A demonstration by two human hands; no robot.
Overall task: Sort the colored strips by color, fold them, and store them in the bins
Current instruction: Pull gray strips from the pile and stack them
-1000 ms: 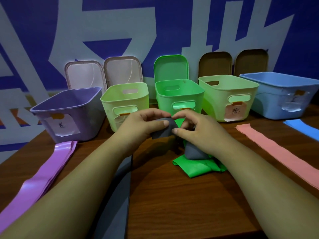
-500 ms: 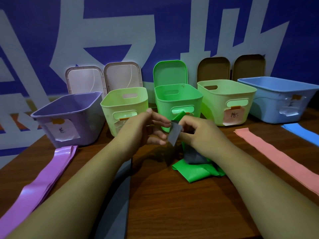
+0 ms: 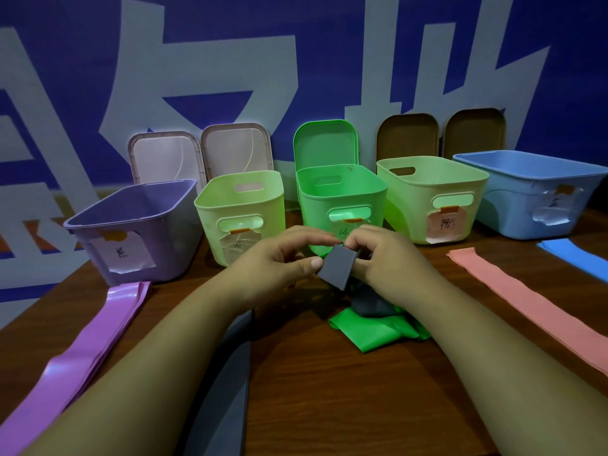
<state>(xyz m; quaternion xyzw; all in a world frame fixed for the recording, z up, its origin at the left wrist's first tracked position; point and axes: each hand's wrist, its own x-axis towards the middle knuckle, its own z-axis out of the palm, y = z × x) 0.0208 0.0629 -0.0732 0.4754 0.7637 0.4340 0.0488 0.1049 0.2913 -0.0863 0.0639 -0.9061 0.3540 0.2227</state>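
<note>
Broadly: tabletop point(image 3: 329, 390), wood, bearing five open bins point(image 3: 427, 199) in a row at the back. At left, purple strip point(image 3: 85, 350); at right, pink strip point(image 3: 526, 311), both flat; at centre, green strip point(image 3: 371, 330), crumpled. Item in work: grey strip point(image 3: 338, 266), folded end raised before the green bin point(image 3: 342, 199), remainder heaped on the green strip. Likely light, limp, rubbery, apt to spring unfolded; best pinched across the fold edges. Grip: left hand point(image 3: 273, 258) and right hand point(image 3: 385, 258) both pinch the folded end.

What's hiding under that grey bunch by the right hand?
A green strip lies under the grey bunch, sticking out in front. The right hand covers the far part, so anything else beneath is hidden.
</note>
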